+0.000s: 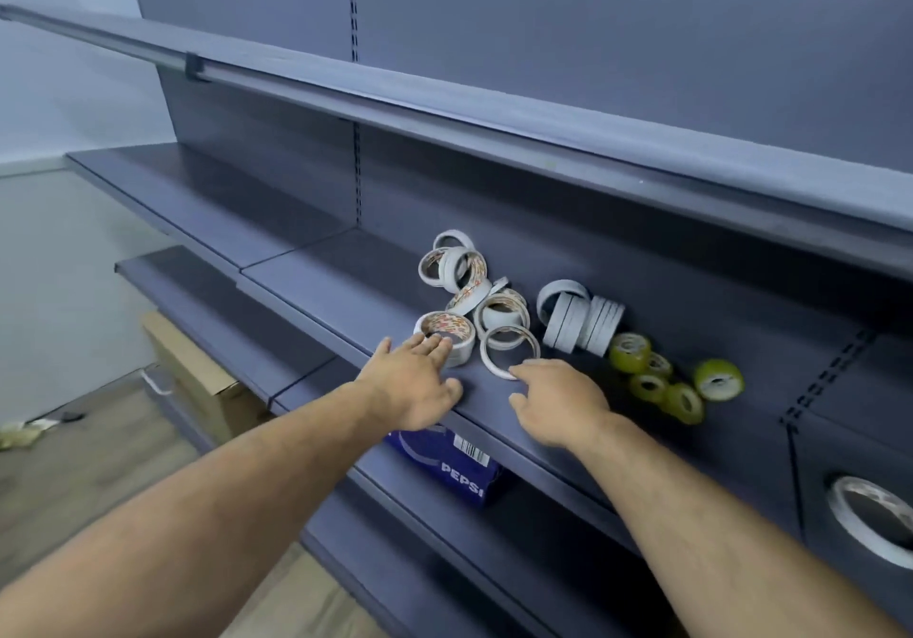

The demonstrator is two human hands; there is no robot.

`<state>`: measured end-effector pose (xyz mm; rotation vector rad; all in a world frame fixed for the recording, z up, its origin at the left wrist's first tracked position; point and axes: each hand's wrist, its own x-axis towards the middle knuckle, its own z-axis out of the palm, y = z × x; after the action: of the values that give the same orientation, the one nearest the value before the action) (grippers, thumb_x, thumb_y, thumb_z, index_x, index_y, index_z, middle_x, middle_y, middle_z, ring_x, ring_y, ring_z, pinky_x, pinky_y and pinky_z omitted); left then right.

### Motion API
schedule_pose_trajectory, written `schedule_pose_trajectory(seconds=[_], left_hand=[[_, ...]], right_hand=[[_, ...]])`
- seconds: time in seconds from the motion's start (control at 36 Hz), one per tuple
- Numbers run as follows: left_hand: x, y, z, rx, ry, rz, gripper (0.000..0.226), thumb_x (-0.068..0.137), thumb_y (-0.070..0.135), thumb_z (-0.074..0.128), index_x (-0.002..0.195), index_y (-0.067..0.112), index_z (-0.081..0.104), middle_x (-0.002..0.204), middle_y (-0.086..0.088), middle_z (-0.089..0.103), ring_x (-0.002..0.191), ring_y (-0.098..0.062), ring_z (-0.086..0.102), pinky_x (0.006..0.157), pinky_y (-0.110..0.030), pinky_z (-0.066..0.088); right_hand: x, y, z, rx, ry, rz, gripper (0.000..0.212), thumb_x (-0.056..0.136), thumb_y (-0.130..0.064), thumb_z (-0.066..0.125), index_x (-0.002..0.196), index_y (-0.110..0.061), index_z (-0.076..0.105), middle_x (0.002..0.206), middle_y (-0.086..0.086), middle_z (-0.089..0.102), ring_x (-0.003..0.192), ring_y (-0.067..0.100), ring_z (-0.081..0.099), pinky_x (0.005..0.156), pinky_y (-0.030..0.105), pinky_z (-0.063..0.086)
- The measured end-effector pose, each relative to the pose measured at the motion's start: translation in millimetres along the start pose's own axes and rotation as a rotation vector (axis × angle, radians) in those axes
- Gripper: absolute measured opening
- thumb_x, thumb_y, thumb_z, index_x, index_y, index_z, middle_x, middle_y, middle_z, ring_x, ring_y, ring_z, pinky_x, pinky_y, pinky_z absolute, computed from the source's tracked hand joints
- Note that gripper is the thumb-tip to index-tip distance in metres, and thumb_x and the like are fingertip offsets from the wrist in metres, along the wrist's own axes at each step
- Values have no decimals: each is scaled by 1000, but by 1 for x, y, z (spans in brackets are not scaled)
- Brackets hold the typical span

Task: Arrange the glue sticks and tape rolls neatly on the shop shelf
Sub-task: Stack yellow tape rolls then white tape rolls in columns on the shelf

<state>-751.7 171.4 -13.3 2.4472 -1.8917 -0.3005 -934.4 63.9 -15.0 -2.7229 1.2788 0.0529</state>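
**Shelf [346, 286], middle tier, dark blue.** We list all the tape stock here, toward the front and right. We find no glue sticks in view.

**Loose heap of white tape rolls [464, 282].** Some stand on edge, some lean on each other, all unsorted.

**Printed roll [447, 328].** It lies flat at the near-left edge of the heap. Our left hand [415, 380] lies over it with its fingers stretched out and their tips on the roll's top. The hand grips nothing.

**Thin white ring of tape [494, 368].** It lies flat just right of the printed roll. Our right hand [558, 400] reaches toward it with the forefinger at its near rim. The other fingers are loosely bent and nothing is held.

**Row of plain white rolls [580, 326].** These stand packed on edge, right of the heap.

**Small yellow-green rolls [630, 353].** They are scattered further right.

**Large roll [840, 509].** It sits alone at the far lower right.

**Step in hand, by our reckoning.** The sorting of the heap has only begun, and each hand is arriving at one flat roll.

**Next move calls for.** We close the fingers round each roll, lift it clear without toppling the leaning ones behind, and set like beside like in a row.

**Other items.** A blue Pepsi box [454, 464] sits on the tier below, and a cardboard box [197, 380] stands on the floor.
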Motion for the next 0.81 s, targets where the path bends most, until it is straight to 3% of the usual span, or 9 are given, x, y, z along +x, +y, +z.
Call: schedule_pose_trajectory(seconds=[0.06, 0.11, 0.17, 0.31, 0.36, 0.42, 0.53, 0.64, 0.81], left_hand=[[11, -5, -1, -4, 7, -4, 69, 100, 47, 24, 160, 20, 4, 167, 3, 3, 153, -15, -2, 123, -49, -1], [21, -9, -2, -9, 17, -6, 69, 100, 46, 26, 160, 19, 5, 167, 4, 3, 153, -13, -2, 123, -49, -1], [31, -12, -3, -1, 33, 8, 67, 100, 43, 29, 160, 19, 10, 167, 4, 7, 153, -13, 0, 123, -49, 1], [60, -23, 0, 29, 165, 94, 55, 90, 36, 36, 144, 27, 48, 152, 9, 44, 145, -15, 30, 115, -43, 28], [69, -24, -1, 62, 197, 109, 61, 79, 43, 25, 124, 29, 64, 128, 8, 63, 124, -18, 50, 103, -33, 38], [79, -27, 0, 78, 209, 126, 62, 74, 47, 20, 104, 25, 70, 102, 6, 68, 97, -22, 54, 91, -30, 42], [91, -33, -1, 80, 243, 142, 21, 85, 34, 51, 76, 17, 60, 83, 0, 64, 82, -23, 49, 72, -30, 37], [93, -31, -1, 113, 222, 187, 17, 87, 26, 51, 73, 17, 58, 81, -2, 62, 83, -26, 56, 65, -30, 35], [98, -28, -3, 132, 268, 233, 31, 84, 28, 52, 61, 17, 35, 65, 2, 44, 73, -26, 50, 62, -29, 29]], right_hand=[[14, -2, 1, -5, 17, -8, 41, 95, -37, 53, 133, -22, 61, 139, -2, 56, 129, 22, 50, 105, 39, 45], [29, -4, 3, -13, 29, -13, 21, 93, -35, 55, 104, -21, 65, 119, 0, 64, 113, 25, 59, 89, 36, 52], [42, -7, 4, -27, 11, -3, 18, 92, -34, 57, 80, -21, 53, 103, 3, 64, 98, 27, 62, 73, 30, 47], [64, -15, 8, -110, 12, -9, 23, 93, -35, 61, 103, -16, 66, 111, 7, 66, 101, 28, 64, 72, 30, 47], [68, -18, 10, -133, -14, 13, 23, 93, -34, 63, 104, -14, 67, 110, 7, 66, 100, 28, 64, 69, 29, 45], [71, -19, 13, -128, -24, 32, 21, 94, -32, 64, 102, -13, 67, 107, 7, 68, 98, 28, 66, 68, 29, 45], [75, -24, 12, -138, -45, 52, 17, 94, -27, 64, 102, -13, 68, 105, 7, 70, 96, 28, 67, 70, 31, 51], [78, -29, 8, -163, -66, 60, 13, 93, -22, 64, 101, -12, 66, 104, 9, 70, 96, 29, 67, 69, 32, 50], [77, -32, 2, -145, -77, 65, 16, 91, -24, 66, 102, -13, 67, 103, 8, 68, 96, 29, 67, 69, 30, 47]])
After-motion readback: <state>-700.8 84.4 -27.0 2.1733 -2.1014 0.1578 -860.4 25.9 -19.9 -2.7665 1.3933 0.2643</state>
